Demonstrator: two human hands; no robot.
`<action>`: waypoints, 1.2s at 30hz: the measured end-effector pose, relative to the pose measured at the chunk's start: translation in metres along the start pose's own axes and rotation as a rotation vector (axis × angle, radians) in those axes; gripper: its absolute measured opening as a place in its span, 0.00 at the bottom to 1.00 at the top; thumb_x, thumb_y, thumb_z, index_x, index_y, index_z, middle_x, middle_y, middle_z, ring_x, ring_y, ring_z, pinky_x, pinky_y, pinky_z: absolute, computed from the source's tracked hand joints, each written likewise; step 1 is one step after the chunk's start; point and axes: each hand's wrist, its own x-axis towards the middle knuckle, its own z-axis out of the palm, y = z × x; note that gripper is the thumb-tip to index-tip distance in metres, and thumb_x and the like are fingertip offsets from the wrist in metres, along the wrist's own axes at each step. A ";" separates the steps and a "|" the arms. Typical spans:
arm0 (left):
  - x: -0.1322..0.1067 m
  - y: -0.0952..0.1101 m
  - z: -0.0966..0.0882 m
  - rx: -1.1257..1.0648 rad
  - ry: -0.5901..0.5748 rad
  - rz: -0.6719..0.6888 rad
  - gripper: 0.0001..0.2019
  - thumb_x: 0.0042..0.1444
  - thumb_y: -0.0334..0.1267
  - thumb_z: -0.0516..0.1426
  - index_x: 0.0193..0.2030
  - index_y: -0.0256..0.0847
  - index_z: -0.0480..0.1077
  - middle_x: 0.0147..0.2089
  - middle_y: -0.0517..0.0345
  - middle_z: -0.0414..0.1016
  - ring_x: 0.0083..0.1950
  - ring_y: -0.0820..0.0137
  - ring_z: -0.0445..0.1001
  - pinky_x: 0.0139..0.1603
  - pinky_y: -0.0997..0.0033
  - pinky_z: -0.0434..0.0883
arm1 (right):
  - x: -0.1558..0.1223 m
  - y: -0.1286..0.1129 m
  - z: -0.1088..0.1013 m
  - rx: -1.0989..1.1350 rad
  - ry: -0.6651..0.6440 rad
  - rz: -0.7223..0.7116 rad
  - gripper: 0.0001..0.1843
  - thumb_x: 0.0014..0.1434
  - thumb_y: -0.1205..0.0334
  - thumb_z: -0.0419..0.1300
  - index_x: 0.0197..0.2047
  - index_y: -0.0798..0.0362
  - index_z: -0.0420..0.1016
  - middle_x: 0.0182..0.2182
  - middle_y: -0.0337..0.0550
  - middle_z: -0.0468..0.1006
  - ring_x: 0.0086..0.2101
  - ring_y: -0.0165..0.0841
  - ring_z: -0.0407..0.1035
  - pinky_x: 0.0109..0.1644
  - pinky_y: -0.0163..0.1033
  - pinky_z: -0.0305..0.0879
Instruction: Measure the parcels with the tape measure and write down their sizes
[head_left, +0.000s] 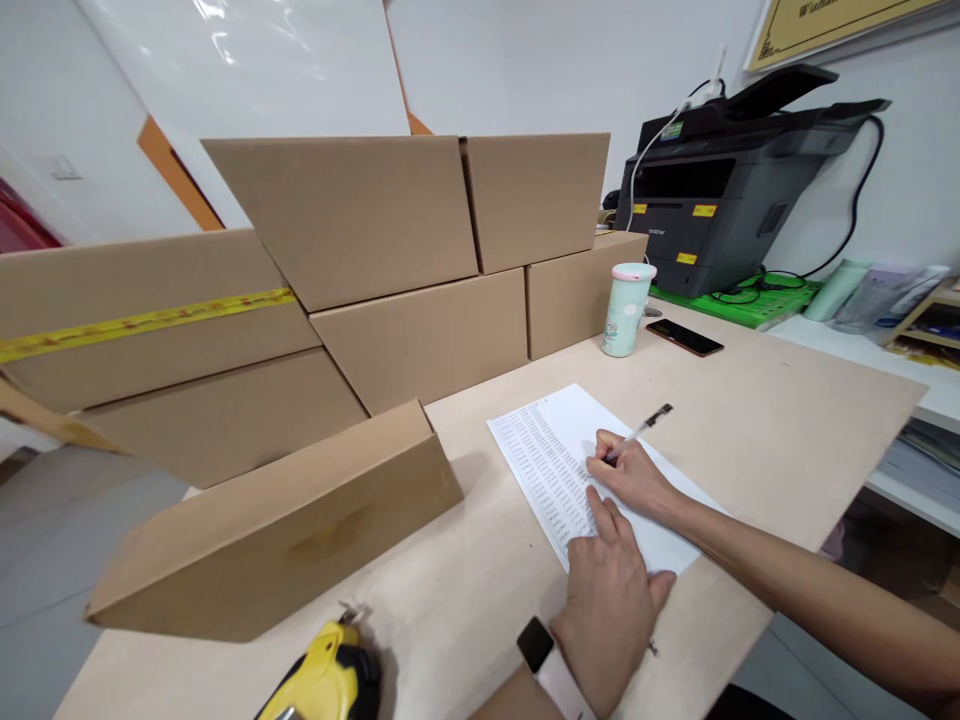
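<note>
My right hand (636,482) is closed around a gel pen (646,423) with a clear barrel and a dark end. The pen's tip is hidden by my fingers, low over a white printed sheet (564,405). Columns of small text fill the sheet's left part; its right part is mostly blank. My left hand (611,590) lies on the lower part of the sheet, index finger stretched along the text and thumb spread at the near edge. A watch (535,643) with a light band is on my left wrist.
A long cardboard box (300,530) lies left of the paper, with stacked cartons (420,335) behind it. Nearest me is a yellow tape measure (322,675). Beyond the sheet stand a mint tumbler (628,312), a phone (685,337) and a black printer (720,200).
</note>
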 end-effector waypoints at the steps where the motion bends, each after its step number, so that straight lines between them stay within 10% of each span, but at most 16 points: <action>1: 0.000 0.000 0.000 0.001 0.003 0.003 0.37 0.55 0.57 0.52 0.60 0.25 0.61 0.63 0.30 0.60 0.38 0.63 0.76 0.32 0.66 0.73 | 0.000 0.000 0.000 -0.002 0.000 -0.002 0.12 0.47 0.67 0.54 0.20 0.49 0.53 0.17 0.30 0.53 0.21 0.27 0.50 0.24 0.34 0.47; 30: 0.001 -0.001 0.001 -0.012 -0.011 0.013 0.37 0.55 0.57 0.53 0.59 0.25 0.62 0.62 0.30 0.61 0.35 0.64 0.75 0.28 0.67 0.71 | 0.003 0.005 -0.002 0.062 0.066 0.040 0.12 0.47 0.66 0.55 0.20 0.49 0.53 0.18 0.30 0.54 0.21 0.27 0.50 0.24 0.34 0.47; 36: -0.001 -0.003 -0.014 -0.133 0.025 -0.045 0.28 0.57 0.49 0.53 0.58 0.31 0.62 0.61 0.38 0.65 0.36 0.64 0.73 0.38 0.60 0.72 | 0.008 -0.002 -0.011 -0.017 0.135 -0.062 0.08 0.57 0.56 0.55 0.28 0.49 0.64 0.23 0.34 0.66 0.25 0.30 0.60 0.28 0.35 0.56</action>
